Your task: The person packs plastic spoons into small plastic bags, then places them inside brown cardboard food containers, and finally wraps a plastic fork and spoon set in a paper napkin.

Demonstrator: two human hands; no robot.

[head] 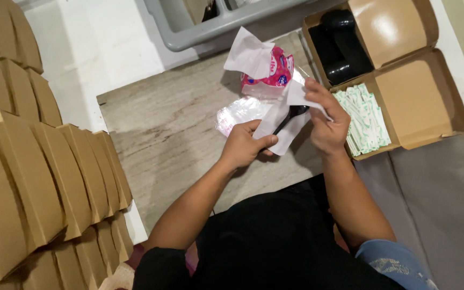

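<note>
Step in hand: wrapping a black plastic spoon (pixel 292 115) in a white paper napkin (pixel 284 124), as I judge it from how both hands work the sheet
Left hand (pixel 243 146): fingers together, thumb pinched on the lower edge of the napkin, holding it and the spoon handle just above the table (pixel 167 139)
Right hand (pixel 326 121): fingers closed on the upper corner of the napkin, lifting that flap over the spoon's bowl
Spoon: lies slantwise inside the fold, dark bowl showing between the two hands, handle mostly hidden
Doing it well: keep the left pinch firm so the spoon does not slide out; draw the flap taut and fold close against the bowl, so the wrap ends snug, not baggy
Care: thin paper likely tears if pulled hard across the spoon's edge
Near by: pink napkin pack (pixel 272 70) with a sheet standing out, just behind the hands; clear plastic sleeves (pixel 237 113) beside it; open cardboard box (pixel 414 91) to the right with more black spoons (pixel 339 45) and small green-and-white sachets (pixel 366 118)
Left side: stacks of folded brown cartons (pixel 44 177), well apart from the hands
</note>
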